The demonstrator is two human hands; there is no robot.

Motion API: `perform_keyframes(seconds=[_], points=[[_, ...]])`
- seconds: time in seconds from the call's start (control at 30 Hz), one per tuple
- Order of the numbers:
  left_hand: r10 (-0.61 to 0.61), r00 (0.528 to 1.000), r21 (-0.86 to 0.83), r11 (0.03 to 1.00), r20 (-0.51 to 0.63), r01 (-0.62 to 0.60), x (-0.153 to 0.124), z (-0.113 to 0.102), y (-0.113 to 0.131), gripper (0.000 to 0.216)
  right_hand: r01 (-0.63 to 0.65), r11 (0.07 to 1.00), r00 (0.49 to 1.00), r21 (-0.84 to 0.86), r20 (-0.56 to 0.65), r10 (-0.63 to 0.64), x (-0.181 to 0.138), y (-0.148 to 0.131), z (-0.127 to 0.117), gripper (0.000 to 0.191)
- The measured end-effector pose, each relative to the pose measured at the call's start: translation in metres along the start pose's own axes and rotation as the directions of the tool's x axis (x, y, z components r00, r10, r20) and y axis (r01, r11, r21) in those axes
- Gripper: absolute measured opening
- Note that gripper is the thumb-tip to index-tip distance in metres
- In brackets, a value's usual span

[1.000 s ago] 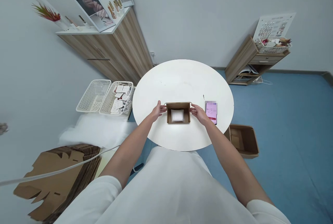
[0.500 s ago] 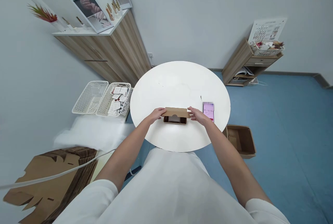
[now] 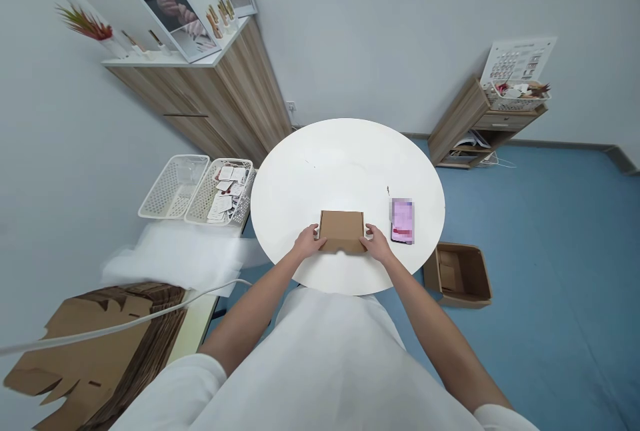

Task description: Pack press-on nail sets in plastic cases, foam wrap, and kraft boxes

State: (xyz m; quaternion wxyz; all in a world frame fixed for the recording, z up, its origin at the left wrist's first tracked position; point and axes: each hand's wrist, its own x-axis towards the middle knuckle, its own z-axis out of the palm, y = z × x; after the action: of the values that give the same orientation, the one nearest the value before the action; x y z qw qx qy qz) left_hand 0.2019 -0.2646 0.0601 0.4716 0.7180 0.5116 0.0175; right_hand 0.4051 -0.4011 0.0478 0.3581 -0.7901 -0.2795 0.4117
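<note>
A small brown cardboard box [image 3: 341, 229] lies with its lid down on the round white table [image 3: 345, 164], near the front edge. My left hand [image 3: 309, 243] grips its near left corner with curled fingers. My right hand [image 3: 377, 243] grips its near right corner the same way. A phone [image 3: 403, 220] with a lit pink screen lies just right of the box.
Two white baskets [image 3: 197, 187] stand left of the table, one holding small cards. An open cardboard box [image 3: 457, 274] sits on the blue floor at the right. Flat cardboard sheets [image 3: 95, 344] lie at the lower left. Wooden cabinets stand against the back wall.
The box was open with a white packet inside; the lid came over and is now down. Both hands slid from the far corners to the near corners.
</note>
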Motion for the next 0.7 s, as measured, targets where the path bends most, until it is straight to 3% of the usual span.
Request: perform_keyframes(seconds=[0.1, 0.2, 0.4, 0.7], points=[[0.052, 0.998, 0.052, 0.997, 0.033, -0.054, -0.001, 0.002, -0.003, 0.053, 0.033, 0.999, 0.999, 0.019, 0.012, -0.033, -0.005, 0.003, 0.002, 0.057], [0.1, 0.995, 0.111, 0.989, -0.019, -0.097, -0.006, 0.002, -0.004, 0.051, 0.098, 0.995, 0.995, -0.006, -0.005, -0.098, -0.012, 0.005, 0.0, 0.055], [0.124, 0.988, 0.191, 0.976, -0.095, -0.105, -0.019, 0.005, -0.002, 0.05, 0.224, 0.953, 0.971, -0.203, -0.04, -0.237, -0.029, 0.01, 0.0, 0.047], [0.049, 0.985, 0.268, 0.963, -0.167, -0.003, -0.016, 0.016, 0.002, 0.037, 0.188, 0.941, 0.965, -0.282, -0.125, -0.23, -0.022, 0.013, 0.015, 0.024]])
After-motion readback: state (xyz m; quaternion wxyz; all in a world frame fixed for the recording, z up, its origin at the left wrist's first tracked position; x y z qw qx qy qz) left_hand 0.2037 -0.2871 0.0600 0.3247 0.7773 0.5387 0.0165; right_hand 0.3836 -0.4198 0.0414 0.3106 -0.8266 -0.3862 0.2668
